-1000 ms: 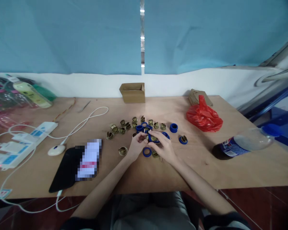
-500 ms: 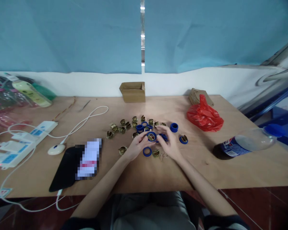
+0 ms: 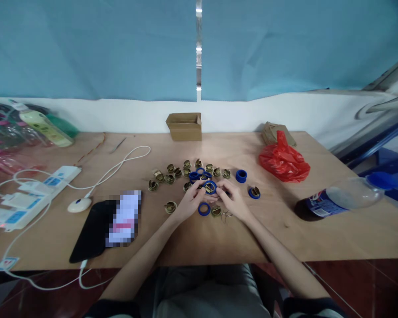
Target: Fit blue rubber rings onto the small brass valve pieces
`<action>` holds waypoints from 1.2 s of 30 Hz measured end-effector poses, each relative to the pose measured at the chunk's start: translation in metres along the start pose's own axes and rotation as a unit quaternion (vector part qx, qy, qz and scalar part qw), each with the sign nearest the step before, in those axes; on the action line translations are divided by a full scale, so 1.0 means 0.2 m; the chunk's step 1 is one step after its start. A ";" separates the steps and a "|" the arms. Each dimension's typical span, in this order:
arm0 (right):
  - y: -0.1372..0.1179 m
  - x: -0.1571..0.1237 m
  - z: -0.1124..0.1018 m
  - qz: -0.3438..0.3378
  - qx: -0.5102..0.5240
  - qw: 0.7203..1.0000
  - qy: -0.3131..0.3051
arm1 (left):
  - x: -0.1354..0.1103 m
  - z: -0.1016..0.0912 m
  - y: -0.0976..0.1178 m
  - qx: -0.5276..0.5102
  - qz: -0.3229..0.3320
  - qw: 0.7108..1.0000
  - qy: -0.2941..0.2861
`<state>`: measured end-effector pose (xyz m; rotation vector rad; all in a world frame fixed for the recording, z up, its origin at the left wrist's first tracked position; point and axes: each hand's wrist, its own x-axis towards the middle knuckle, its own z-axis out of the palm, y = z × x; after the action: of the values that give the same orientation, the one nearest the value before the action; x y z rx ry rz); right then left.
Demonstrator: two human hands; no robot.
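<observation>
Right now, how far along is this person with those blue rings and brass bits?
Seemingly done: one blue ring with a brass piece inside lies right of the hands. In hand: left hand and right hand pinch another filled ring. Left: a row of loose brass pieces and empty blue rings on the table.

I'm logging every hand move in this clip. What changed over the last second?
The right hand had let go and opened half a second ago; now it has closed back in, meeting the left hand on the blue ring with a brass insert, which the left hand kept holding. The loose blue ring, scattered brass pieces, red bag and bottle stayed put.
</observation>
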<state>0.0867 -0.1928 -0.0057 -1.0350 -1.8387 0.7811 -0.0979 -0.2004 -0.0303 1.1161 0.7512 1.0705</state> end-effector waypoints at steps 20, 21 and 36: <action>0.04 -0.01 0.01 0.019 0.001 1.000 0.004 | -0.02 0.01 0.02 0.010 -0.005 1.000 -0.021; 0.04 -0.01 0.01 0.020 0.000 1.000 0.004 | -0.02 0.02 0.03 0.007 -0.007 1.000 -0.030; 0.00 0.01 -0.04 0.042 0.086 0.992 -0.087 | -0.03 0.01 0.06 -0.010 -0.018 0.998 -0.061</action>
<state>0.0939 -0.1909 -0.0011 -0.9637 -1.8455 1.0905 -0.1018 -0.2063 -0.0175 1.1366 0.6601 0.9693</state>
